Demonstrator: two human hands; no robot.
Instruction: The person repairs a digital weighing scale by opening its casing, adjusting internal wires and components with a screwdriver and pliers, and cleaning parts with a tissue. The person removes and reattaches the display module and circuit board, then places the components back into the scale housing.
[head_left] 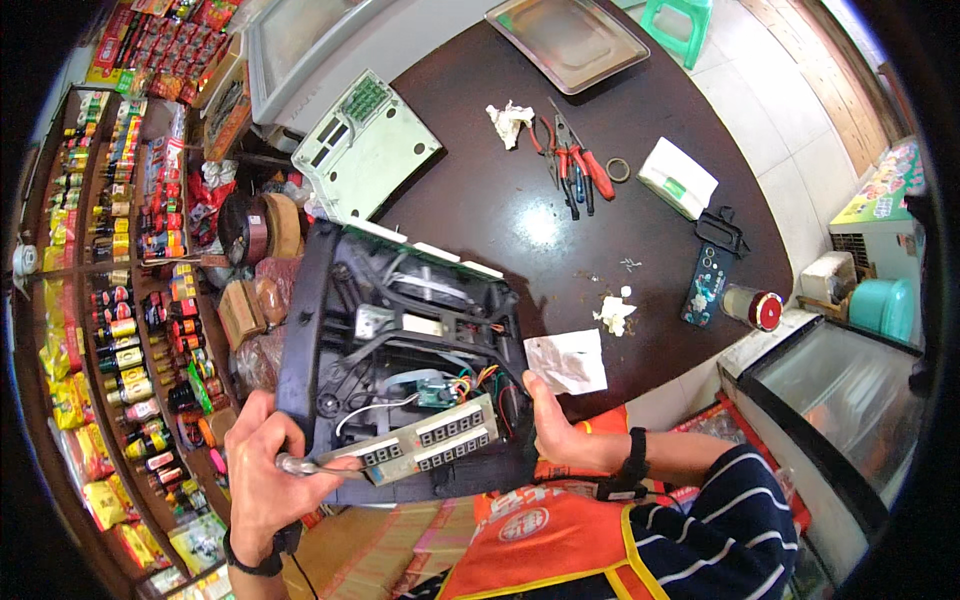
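An opened weighing scale (430,300), a black housing with wires, a small green circuit board and a metal frame inside, is tilted up in front of me. A display board (440,440) with digit windows sits along its near edge. My left hand (268,462) is closed around a slim tool with a clear handle, likely a screwdriver (292,464), and its thumb lies beside the display board's left end. At the housing's right edge, my right hand (555,425) grips it with the thumb on top; its other fingers are hidden underneath.
On the dark table (480,230) lie a pale green scale part (370,145), a metal tray (570,45), pliers (545,150), a red-handled tool (597,175), a tape ring (618,170), a white box (677,178), a phone (706,283) and a jar (750,307). Stocked shelves (125,300) stand left.
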